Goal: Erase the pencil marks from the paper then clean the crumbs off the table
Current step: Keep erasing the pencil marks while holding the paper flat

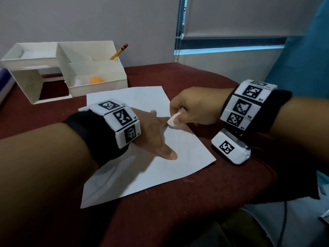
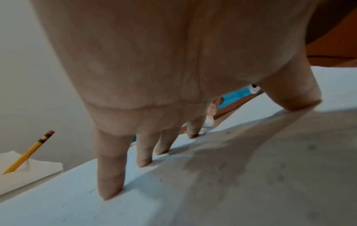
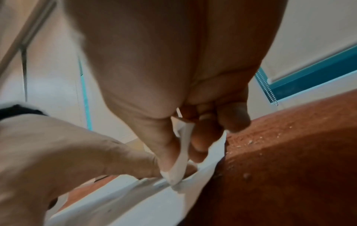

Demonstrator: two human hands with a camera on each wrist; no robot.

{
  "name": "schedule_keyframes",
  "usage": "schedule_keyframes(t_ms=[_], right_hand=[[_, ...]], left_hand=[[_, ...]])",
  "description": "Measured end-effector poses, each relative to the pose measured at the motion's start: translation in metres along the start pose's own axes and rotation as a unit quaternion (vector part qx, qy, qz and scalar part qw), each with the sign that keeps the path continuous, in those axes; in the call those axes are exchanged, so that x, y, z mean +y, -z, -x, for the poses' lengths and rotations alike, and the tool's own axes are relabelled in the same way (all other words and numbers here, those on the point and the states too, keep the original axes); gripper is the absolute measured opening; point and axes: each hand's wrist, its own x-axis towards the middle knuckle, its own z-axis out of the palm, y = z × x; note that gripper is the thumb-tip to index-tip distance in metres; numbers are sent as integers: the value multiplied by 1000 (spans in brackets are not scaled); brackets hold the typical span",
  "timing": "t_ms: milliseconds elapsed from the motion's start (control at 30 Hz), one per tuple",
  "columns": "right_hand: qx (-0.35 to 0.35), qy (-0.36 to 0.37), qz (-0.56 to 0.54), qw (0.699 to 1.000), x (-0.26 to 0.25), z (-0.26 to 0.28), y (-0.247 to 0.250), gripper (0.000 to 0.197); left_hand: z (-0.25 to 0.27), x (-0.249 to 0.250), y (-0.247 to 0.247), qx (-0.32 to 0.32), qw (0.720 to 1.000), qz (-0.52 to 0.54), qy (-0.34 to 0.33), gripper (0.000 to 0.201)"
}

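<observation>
A white sheet of paper (image 1: 142, 168) lies on the dark red table (image 1: 195, 202). My left hand (image 1: 156, 132) presses flat on the paper with fingers spread, and its fingertips (image 2: 110, 194) bear on the sheet (image 2: 251, 175). My right hand (image 1: 194, 106) pinches a white eraser (image 1: 172, 120) between thumb and fingers. The eraser's lower end (image 3: 178, 169) touches the paper (image 3: 119, 203) near its right edge, close to my left forefinger. Pale eraser crumbs (image 3: 249, 142) lie scattered on the table beside the paper. Faint pencil marks show on the sheet.
A white desk organiser (image 1: 71, 68) stands at the back left with a yellow pencil (image 1: 119, 51) upright in it and an orange ball (image 1: 96, 80) in its front tray. A blind cord (image 1: 179, 29) hangs at the window behind. The table's right edge is near my right forearm.
</observation>
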Motion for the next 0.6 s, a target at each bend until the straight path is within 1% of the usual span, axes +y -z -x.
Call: schedule_keyframes(t_ms=[133, 233, 267, 367, 467, 500, 600], right_hand=[[-8, -15, 10, 1000, 5, 8, 0, 10], [-13, -35, -27, 999, 7, 13, -1, 23], [-15, -38, -38, 998, 7, 14, -2, 22], [-23, -40, -57, 997, 9, 16, 0, 4], [-30, -41, -29, 998, 11, 15, 0, 21], [-36, -38, -16, 998, 10, 15, 0, 22], [-45, -33, 1, 998, 8, 15, 5, 11]], left_hand=[[-1, 0, 0, -5, 1000, -2, 13, 114], [-1, 1, 1, -9, 1000, -6, 14, 113], [-1, 1, 1, -9, 1000, -7, 15, 113], [0, 3, 1, -7, 1000, -7, 20, 113], [1, 4, 2, -7, 1000, -6, 19, 113], [1, 4, 2, -6, 1000, -5, 18, 112], [2, 4, 1, -3, 1000, 0, 15, 110]])
